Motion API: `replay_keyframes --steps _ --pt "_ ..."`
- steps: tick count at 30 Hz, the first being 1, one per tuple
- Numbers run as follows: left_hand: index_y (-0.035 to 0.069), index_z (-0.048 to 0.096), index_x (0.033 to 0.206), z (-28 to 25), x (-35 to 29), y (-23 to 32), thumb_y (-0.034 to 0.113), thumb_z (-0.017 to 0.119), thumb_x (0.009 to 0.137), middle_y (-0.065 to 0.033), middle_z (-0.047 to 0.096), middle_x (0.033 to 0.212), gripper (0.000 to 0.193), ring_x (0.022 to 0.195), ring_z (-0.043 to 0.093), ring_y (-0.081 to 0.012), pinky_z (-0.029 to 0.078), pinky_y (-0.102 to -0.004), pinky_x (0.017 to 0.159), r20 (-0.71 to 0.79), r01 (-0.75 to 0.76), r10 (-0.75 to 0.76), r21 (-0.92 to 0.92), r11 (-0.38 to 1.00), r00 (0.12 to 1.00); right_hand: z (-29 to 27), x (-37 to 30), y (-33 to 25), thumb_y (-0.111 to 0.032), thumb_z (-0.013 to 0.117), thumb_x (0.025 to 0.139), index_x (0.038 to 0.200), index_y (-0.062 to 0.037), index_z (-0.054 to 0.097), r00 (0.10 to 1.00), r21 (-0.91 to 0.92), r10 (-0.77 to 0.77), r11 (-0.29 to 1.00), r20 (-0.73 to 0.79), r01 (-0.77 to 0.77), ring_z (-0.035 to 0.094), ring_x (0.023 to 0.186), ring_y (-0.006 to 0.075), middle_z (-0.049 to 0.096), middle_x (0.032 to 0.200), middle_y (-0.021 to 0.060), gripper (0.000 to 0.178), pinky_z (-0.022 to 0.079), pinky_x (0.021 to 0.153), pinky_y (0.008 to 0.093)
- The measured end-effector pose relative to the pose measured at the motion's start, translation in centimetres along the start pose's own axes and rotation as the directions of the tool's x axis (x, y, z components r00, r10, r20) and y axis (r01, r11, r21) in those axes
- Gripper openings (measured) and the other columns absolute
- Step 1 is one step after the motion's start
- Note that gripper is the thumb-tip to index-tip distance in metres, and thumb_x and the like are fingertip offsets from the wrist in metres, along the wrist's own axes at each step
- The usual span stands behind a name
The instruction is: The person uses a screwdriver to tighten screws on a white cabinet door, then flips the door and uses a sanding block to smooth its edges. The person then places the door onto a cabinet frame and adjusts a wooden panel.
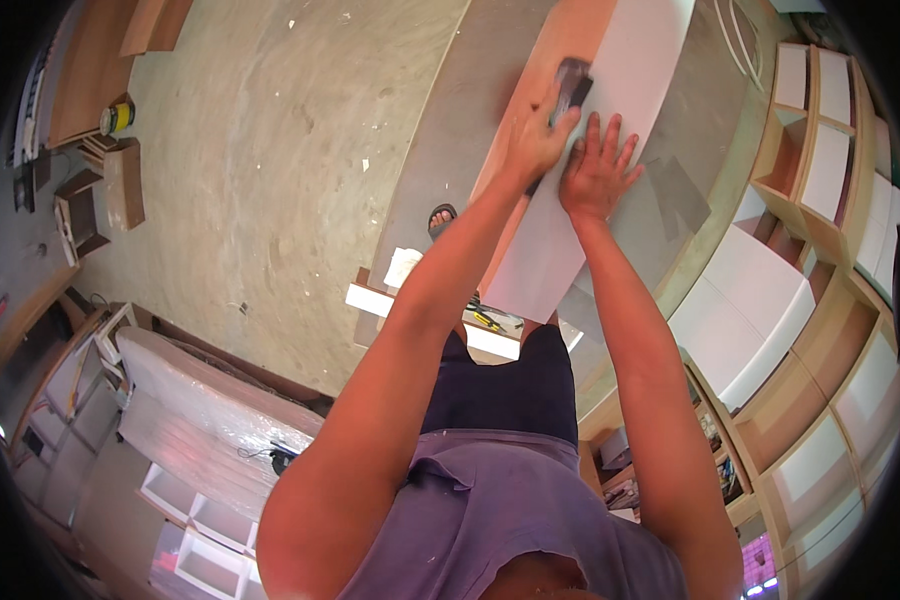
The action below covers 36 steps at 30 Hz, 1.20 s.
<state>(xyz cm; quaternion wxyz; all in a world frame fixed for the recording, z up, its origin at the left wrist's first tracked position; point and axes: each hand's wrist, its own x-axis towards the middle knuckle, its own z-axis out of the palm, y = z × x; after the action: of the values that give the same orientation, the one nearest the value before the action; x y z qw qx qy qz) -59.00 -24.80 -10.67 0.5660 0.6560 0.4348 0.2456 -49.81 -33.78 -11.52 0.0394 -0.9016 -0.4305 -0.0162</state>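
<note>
A long board (pixel 551 75) with an orange-brown face stretches away from me, and a white sheet (pixel 635 75) covers its right side. My left hand (pixel 540 135) is closed around a dark tool with a blocky head (pixel 574 72), held at the line where the white meets the brown. That tool is slightly blurred, and my fingers hide much of it, so its exact kind is unclear. Flat on the white sheet, fingers spread, lies my right hand (pixel 598 170), just right of the tool. Near my knees is a yellow and black utility knife (pixel 485 319).
Grey sheeting (pixel 450 120) lies under the board on the concrete floor (pixel 270 180). Wooden cabinets with white panels (pixel 830 170) line the right side. At left are a plastic-wrapped panel (pixel 210 385), a wooden box (pixel 124 185) and a yellow tape roll (pixel 118 117).
</note>
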Motion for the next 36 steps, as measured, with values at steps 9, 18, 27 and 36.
replay_keyframes --steps 9,18,27,36 --pt "0.011 0.034 0.153 -4.6 -17.8 -3.0 0.027 0.061 0.095 -0.0293 0.054 0.128 0.066 0.114 0.053 -0.0442 0.042 -0.0487 0.098 0.239 0.167 -0.212 0.195 0.967 0.948 -0.1 -0.2 1.6 -0.042 0.037 0.103 0.152 -0.0304 0.036 0.998 0.019 0.036 0.999 -0.051 -0.035 0.022 0.146 0.0441 0.024 0.163 0.0049 0.051 0.022 0.107 0.0738" --pt "0.011 0.039 0.152 -1.0 -9.1 -2.1 0.030 0.060 0.096 -0.0232 0.057 0.108 0.063 0.106 0.053 -0.0350 0.040 -0.0405 0.096 0.089 -0.049 0.039 0.117 0.992 0.995 0.1 -0.1 1.2 -0.041 0.038 0.102 0.151 -0.0291 0.037 0.999 0.049 0.008 0.999 -0.048 -0.006 0.021 0.146 0.0442 0.025 0.162 0.0053 0.050 0.021 0.108 0.0743" --pt "0.008 0.038 0.151 -0.9 -6.8 -0.4 0.031 0.057 0.097 -0.0255 0.058 0.114 0.062 0.104 0.054 -0.0387 0.043 -0.0455 0.092 0.056 0.054 -0.067 0.211 0.976 0.996 -0.2 0.2 0.3 -0.042 0.039 0.102 0.150 -0.0279 0.039 0.997 0.097 -0.007 0.995 -0.077 0.014 0.022 0.145 0.0446 0.029 0.159 0.0060 0.049 0.019 0.107 0.0754" --pt "-0.008 0.032 0.149 -6.6 -25.3 -2.1 0.019 0.050 0.095 -0.0268 0.052 0.139 0.063 0.129 0.050 -0.0358 0.032 -0.0442 0.112 0.290 0.359 -0.330 -0.051 0.932 0.898 -0.2 -0.2 1.8 -0.041 0.039 0.103 0.151 -0.0284 0.037 0.998 0.046 0.046 0.998 -0.032 -0.045 0.020 0.146 0.0442 0.023 0.162 0.0050 0.050 0.020 0.107 0.0754"
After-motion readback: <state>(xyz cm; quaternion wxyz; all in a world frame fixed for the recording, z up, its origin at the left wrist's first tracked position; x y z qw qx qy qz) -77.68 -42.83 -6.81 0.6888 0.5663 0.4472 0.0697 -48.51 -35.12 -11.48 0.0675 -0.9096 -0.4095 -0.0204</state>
